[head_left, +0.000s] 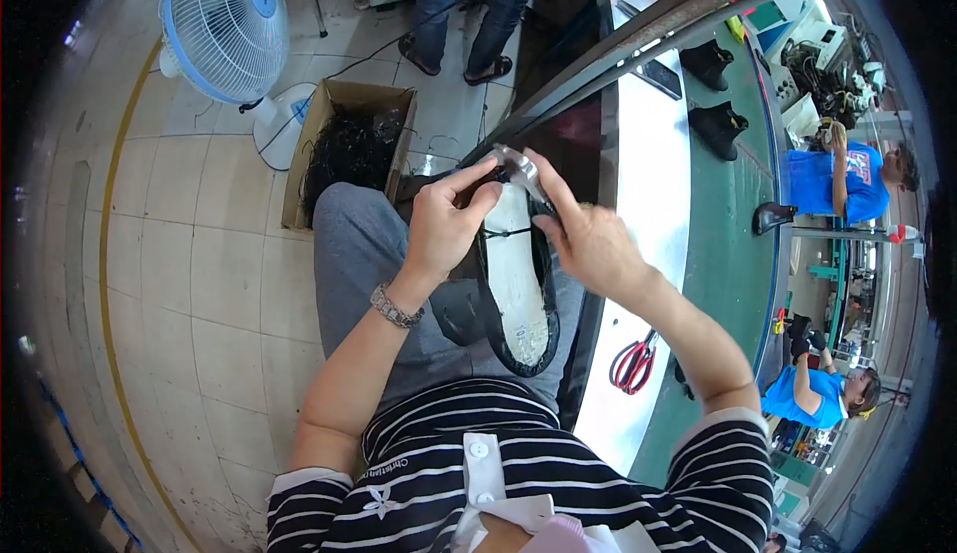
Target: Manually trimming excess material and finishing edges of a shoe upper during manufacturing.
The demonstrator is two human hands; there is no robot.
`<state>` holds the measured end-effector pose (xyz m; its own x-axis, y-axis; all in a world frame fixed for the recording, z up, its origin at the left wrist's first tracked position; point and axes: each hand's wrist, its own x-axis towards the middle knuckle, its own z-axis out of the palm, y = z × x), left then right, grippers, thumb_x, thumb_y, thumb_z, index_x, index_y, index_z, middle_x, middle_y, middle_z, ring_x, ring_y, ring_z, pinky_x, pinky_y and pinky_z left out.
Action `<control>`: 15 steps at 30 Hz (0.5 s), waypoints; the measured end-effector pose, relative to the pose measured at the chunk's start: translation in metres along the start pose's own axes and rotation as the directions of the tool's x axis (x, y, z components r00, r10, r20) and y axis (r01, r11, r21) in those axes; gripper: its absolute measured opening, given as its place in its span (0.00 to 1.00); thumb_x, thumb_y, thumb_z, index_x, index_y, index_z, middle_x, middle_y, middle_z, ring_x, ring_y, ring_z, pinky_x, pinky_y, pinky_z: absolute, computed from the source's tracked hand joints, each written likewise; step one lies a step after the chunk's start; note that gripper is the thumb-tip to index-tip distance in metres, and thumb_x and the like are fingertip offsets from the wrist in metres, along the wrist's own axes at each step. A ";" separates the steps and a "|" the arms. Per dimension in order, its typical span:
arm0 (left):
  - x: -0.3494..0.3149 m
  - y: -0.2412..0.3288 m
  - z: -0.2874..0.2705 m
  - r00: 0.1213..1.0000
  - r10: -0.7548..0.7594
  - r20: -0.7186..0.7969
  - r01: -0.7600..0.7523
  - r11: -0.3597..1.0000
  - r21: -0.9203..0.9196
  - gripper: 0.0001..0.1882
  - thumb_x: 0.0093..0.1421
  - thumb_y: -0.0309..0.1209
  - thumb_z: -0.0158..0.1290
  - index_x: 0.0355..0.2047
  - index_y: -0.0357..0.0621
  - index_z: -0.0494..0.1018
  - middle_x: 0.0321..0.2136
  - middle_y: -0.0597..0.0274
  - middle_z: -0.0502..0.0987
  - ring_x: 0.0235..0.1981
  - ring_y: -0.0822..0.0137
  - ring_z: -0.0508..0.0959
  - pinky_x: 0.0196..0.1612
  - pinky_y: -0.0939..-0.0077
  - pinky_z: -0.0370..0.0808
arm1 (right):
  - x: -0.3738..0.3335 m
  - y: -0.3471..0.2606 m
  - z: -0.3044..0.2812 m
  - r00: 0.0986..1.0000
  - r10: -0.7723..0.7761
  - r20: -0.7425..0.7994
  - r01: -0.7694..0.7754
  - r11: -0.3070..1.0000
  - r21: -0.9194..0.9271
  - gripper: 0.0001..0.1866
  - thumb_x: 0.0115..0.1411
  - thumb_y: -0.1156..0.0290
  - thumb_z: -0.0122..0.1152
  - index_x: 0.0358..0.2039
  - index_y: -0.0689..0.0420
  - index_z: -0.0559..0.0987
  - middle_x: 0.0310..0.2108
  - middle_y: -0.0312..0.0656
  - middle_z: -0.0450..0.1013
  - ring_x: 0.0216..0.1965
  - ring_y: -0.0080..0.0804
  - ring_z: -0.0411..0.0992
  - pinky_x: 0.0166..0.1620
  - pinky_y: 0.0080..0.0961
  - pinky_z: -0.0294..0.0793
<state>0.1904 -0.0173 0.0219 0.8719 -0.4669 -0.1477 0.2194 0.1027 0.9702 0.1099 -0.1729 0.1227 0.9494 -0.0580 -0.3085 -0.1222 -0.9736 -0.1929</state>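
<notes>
A black boot (541,284) lies sole up over my lap, its pale insole (513,274) facing me with a thin dark cord across it. My left hand (446,219) is closed at the far end of the boot, thumb and forefinger pinching its edge there. In my right hand (588,239) is a shiny metal tool (522,169), gripped against that same end. My fingers hide much of the tool, so its exact kind does not show.
Red-handled snips (632,366) lie on the metal bench (638,194) to my right. Beyond it, black boots (716,130) stand on a green conveyor (733,224), with two co-workers on its far side. A cardboard box (409,120) of black scraps and a fan (224,25) stand ahead left.
</notes>
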 end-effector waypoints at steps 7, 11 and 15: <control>0.005 -0.002 -0.010 0.996 -0.013 0.089 0.013 1.000 0.006 0.20 0.57 0.25 0.56 0.52 0.35 0.75 0.36 0.64 0.81 0.34 0.81 0.75 0.39 0.85 0.72 | -0.001 -0.004 -0.026 0.946 -0.199 -0.254 0.236 0.964 0.124 0.36 0.65 0.67 0.53 0.70 0.43 0.48 0.18 0.46 0.73 0.16 0.41 0.74 0.22 0.34 0.74; 0.004 0.008 -0.014 0.974 -0.084 0.210 0.108 0.988 -0.106 0.26 0.56 0.23 0.55 0.57 0.34 0.70 0.44 0.59 0.78 0.42 0.74 0.77 0.46 0.82 0.72 | -0.004 0.000 -0.005 0.999 -0.024 0.034 0.022 0.998 0.052 0.35 0.65 0.67 0.53 0.69 0.46 0.51 0.20 0.48 0.75 0.19 0.42 0.75 0.25 0.34 0.75; 0.006 0.009 -0.013 0.981 -0.013 0.191 0.038 0.991 -0.130 0.25 0.56 0.21 0.55 0.56 0.38 0.72 0.44 0.65 0.77 0.40 0.77 0.74 0.46 0.83 0.70 | -0.040 0.019 0.016 0.992 0.071 -0.102 -0.010 0.864 0.503 0.35 0.65 0.69 0.52 0.69 0.45 0.49 0.25 0.53 0.77 0.22 0.45 0.77 0.29 0.37 0.77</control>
<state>0.2030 -0.0079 0.0273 0.7692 -0.6275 -0.1208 0.3078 0.1981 0.9306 0.0652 -0.1854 0.1167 0.9629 -0.1497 -0.2245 -0.2608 -0.7294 -0.6324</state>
